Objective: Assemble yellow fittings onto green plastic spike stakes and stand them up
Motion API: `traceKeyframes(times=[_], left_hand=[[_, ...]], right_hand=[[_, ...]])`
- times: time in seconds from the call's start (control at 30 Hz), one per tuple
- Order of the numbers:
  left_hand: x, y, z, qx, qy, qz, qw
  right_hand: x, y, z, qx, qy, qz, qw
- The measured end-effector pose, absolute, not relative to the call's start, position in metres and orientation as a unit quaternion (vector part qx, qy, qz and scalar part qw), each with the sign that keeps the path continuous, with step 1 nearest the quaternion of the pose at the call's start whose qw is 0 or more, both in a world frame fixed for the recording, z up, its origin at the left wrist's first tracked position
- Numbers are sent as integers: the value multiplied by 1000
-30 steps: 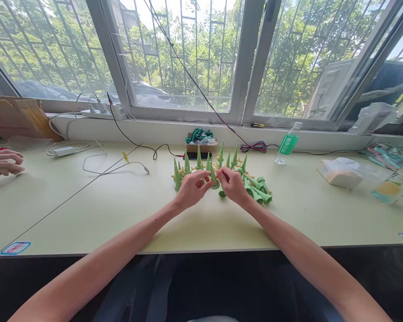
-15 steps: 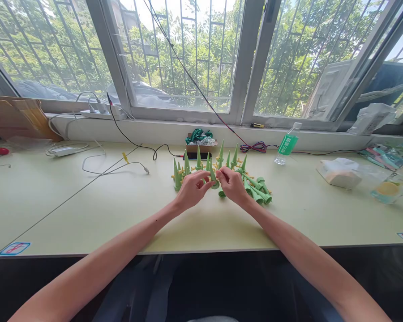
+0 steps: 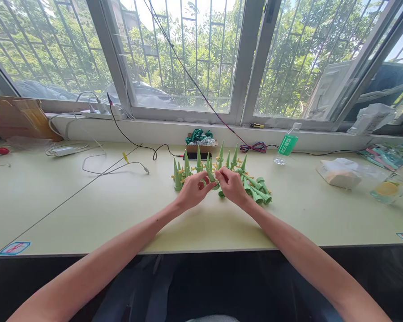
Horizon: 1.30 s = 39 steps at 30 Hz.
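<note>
My left hand point(image 3: 194, 190) and my right hand point(image 3: 232, 185) meet over the pale green table point(image 3: 121, 210), fingers pinched together on one green cone spike point(image 3: 211, 175) held between them. Behind the hands several more green spikes point(image 3: 199, 160) stand upright with small yellow pieces among them. To the right of my right hand a pile of green spikes point(image 3: 259, 190) lies on its side. What my fingertips do on the held spike is too small to make out.
A small cardboard box point(image 3: 200, 145) with green and clear bags sits behind the spikes. A water bottle point(image 3: 287, 143) stands at the right, beyond it a white packet point(image 3: 340, 172) and a clear cup point(image 3: 389, 188). Cables point(image 3: 114, 165) and a charger lie at the left; the window sill runs along the back.
Another person's hand at the far left edge has withdrawn out of view. My hands have stayed together on the spike, shifting only slightly.
</note>
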<state>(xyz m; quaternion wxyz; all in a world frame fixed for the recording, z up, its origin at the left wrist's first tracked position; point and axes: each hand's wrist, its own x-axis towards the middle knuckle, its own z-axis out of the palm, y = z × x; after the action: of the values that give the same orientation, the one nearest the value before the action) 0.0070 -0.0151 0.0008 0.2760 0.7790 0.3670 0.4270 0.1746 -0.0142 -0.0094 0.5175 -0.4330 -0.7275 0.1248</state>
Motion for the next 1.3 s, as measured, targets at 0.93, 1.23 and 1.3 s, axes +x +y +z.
traceKeyframes(times=[0.93,1.23,1.3], left_hand=[[5,-7,-6,809,323,465,160],[5,-8,-6,811,320,465,151],[5,-8,-6,811,322,464,152]], right_hand=[[175,-13,-9,-424,-735,129,513],[175,-14,-9,-422,-735,134,513],[175,-14,-9,-422,-736,134,512]])
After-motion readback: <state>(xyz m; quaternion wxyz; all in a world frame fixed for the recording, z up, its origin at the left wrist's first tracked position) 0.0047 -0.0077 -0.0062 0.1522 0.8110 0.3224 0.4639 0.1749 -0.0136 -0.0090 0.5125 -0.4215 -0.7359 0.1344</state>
